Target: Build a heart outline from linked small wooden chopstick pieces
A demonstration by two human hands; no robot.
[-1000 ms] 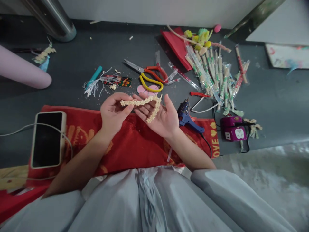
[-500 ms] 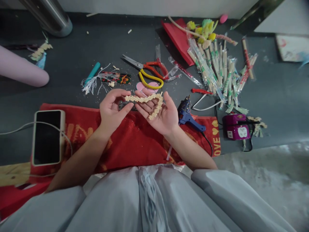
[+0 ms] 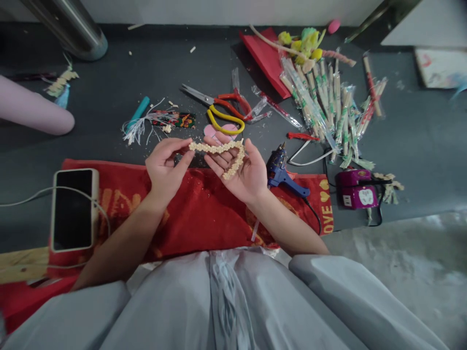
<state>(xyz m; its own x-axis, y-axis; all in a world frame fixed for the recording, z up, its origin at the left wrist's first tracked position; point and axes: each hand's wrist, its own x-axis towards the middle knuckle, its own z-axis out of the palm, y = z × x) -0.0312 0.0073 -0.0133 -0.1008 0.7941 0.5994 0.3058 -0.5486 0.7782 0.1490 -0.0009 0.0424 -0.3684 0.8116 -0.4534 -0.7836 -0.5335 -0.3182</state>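
A narrow cream-coloured strip (image 3: 213, 148), knobbly like beads or braiding, is bent into a hook in front of me. My left hand (image 3: 166, 165) pinches its left end between thumb and fingertips. The rest of the strip rests across my right hand (image 3: 248, 170), which lies palm up with fingers stretched out. The bent end points back towards me on that palm. Just beyond the fingers are a pink heart-like piece (image 3: 209, 130), partly covered, and scissors (image 3: 222, 114) with yellow and red handles. A blue glue gun (image 3: 286, 177) lies right of my right hand.
Under my forearms is a red cloth (image 3: 197, 218), with a phone (image 3: 73, 209) and cable at left. Wrapped sticks (image 3: 324, 97) and a red packet (image 3: 260, 58) lie at the back right. A purple box (image 3: 355, 189), white threads (image 3: 136, 126) and a metal post (image 3: 76, 29) stand around.
My left hand has shifted slightly left, its fingertips now pinching the strip's very end. The right hand and the strip keep nearly the same pose; the view has moved a little.
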